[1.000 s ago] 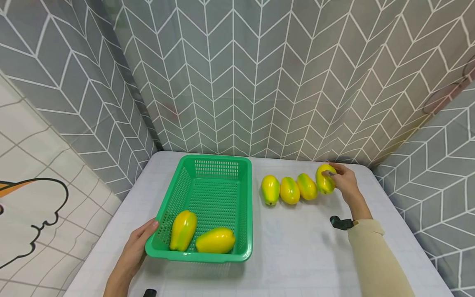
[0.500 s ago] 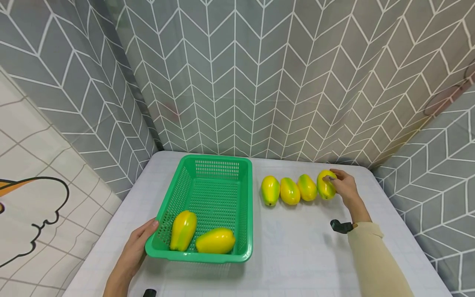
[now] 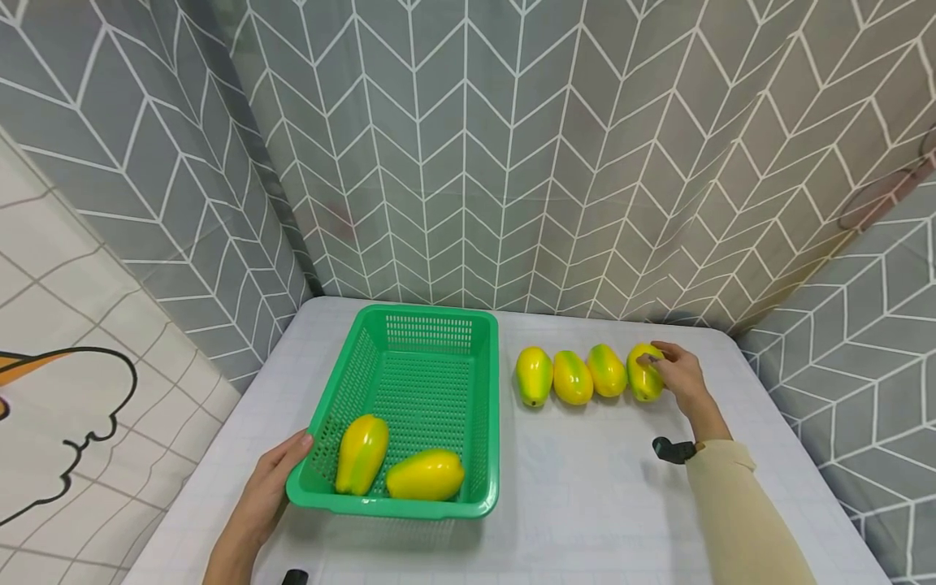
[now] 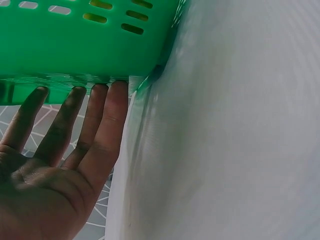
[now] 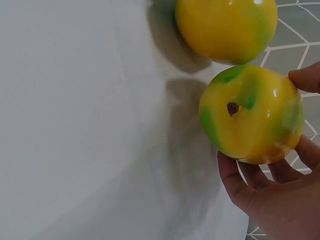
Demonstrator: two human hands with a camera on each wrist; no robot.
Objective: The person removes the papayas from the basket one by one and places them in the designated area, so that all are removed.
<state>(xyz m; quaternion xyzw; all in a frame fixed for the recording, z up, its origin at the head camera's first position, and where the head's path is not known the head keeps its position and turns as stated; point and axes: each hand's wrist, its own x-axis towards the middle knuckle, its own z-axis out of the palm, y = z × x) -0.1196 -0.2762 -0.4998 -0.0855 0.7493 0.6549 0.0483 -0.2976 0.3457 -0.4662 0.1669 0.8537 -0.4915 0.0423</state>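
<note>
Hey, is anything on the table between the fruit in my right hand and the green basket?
Yes: three other yellow-green fruits lie in a row between the held fruit in your right hand and the green basket. The basket's right rim also stands in between.

Beige right sleeve (image 3: pixel 746 512), black wrist device (image 3: pixel 674 450), perhaps a camera
</note>
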